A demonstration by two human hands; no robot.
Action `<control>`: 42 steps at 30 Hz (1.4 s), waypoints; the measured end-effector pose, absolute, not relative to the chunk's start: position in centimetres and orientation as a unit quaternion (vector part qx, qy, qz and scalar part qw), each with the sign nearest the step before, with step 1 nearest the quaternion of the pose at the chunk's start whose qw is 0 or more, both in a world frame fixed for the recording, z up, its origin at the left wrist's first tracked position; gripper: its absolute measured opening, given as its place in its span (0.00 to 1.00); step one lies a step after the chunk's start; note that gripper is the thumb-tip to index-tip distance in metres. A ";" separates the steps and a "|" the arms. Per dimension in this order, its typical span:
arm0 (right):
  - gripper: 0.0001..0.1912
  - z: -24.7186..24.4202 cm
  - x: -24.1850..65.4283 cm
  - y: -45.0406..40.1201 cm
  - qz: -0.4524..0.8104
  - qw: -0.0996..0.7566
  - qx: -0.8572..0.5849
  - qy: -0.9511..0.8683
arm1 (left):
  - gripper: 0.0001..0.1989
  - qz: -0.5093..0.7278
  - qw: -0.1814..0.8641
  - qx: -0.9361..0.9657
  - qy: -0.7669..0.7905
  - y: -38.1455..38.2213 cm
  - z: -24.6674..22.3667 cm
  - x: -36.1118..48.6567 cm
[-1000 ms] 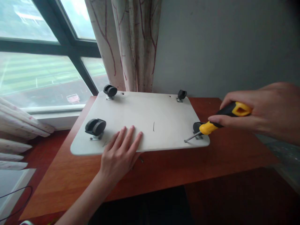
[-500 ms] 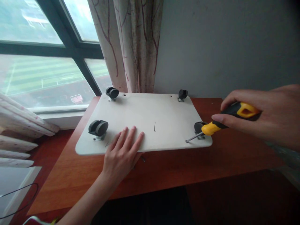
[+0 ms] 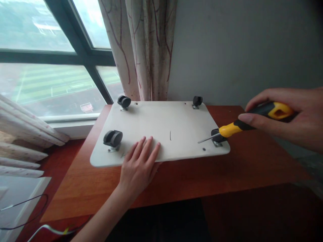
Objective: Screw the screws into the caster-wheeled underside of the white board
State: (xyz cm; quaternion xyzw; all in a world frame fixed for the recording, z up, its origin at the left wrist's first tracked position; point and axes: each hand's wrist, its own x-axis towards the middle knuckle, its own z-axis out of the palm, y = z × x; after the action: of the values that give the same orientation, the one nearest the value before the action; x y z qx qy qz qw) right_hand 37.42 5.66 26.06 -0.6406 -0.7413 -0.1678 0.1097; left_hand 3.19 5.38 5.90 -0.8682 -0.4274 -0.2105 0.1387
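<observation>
A white board point(image 3: 161, 117) with rounded corners lies flat on the wooden table, a black caster wheel at each corner. My left hand point(image 3: 140, 161) rests flat on its near edge, fingers stretched out, beside the near left caster point(image 3: 113, 138). In my right hand point(image 3: 280, 112) is a yellow and black screwdriver point(image 3: 229, 129), held by its handle and slanting down to the left. Its shaft passes in front of the near right caster point(image 3: 215, 134). The tip appears apart from a dark screw or hole point(image 3: 204, 149) in the board.
The brown wooden table point(image 3: 189, 181) reaches beyond the board on several sides. Behind it hang a patterned curtain point(image 3: 151, 50) and a grey wall point(image 3: 239, 50). A window point(image 3: 55, 80) is at the left, with cables point(image 3: 47, 228) low in the left corner.
The screwdriver tip has come up from the screw or hole by the near right caster, and my right hand has moved right. My left hand still lies on the board. The view has shifted slightly.
</observation>
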 end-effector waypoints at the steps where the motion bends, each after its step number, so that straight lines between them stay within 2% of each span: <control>1: 0.30 25.8 37.4 5.7 -0.164 0.104 -0.639 -0.744 | 0.25 -0.234 0.132 -0.875 -0.402 5.2 6.0 3.0; 4: 0.29 25.0 37.3 5.7 -0.162 0.118 -0.633 -0.748 | 0.21 -0.311 0.115 -0.887 -0.321 4.1 6.1 1.9; 6: 0.29 24.6 37.1 5.8 -0.158 0.141 -0.627 -0.749 | 0.19 -0.314 0.105 -0.896 -0.295 3.3 5.8 0.9; 10: 0.25 23.7 36.8 6.0 -0.089 0.154 -0.635 -0.752 | 0.16 -0.177 0.096 -0.930 -0.307 2.2 5.0 -0.3; 16: 0.19 22.5 36.8 6.2 -0.007 0.167 -0.638 -0.752 | 0.26 0.036 0.054 -0.918 -0.390 2.3 4.4 1.0; 23: 0.18 22.2 37.2 5.7 -0.002 0.180 -0.643 -0.745 | 0.21 0.065 0.012 -0.912 -0.404 2.9 3.7 2.9; 27: 0.23 21.6 38.0 5.7 -0.015 0.202 -0.637 -0.744 | 0.20 0.056 0.010 -0.913 -0.404 3.1 2.9 2.9; 30: 0.25 21.3 38.5 5.7 -0.031 0.218 -0.625 -0.749 | 0.20 0.019 0.022 -0.918 -0.396 3.1 2.5 2.8; 33: 0.25 21.3 38.8 5.4 -0.040 0.231 -0.622 -0.747 | 0.15 -0.117 0.010 -0.916 -0.383 2.6 2.6 3.3; 37: 0.21 21.4 39.1 4.5 -0.021 0.265 -0.599 -0.755 | 0.08 -0.365 -0.159 -0.843 -0.361 1.9 3.7 4.6; 39: 0.18 21.6 39.1 3.9 0.015 0.277 -0.583 -0.763 | 0.07 -0.418 -0.251 -0.785 -0.382 1.5 4.5 5.1; 42: 0.14 21.7 38.9 3.2 0.050 0.272 -0.554 -0.785 | 0.04 -0.436 -0.323 -0.728 -0.419 1.3 5.3 5.4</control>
State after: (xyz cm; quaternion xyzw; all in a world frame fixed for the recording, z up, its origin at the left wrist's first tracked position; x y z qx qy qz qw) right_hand 38.88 3.21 21.74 -0.5540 -0.7853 0.0500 0.2718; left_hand 5.41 1.26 5.30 -0.7279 -0.4195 -0.4361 -0.3225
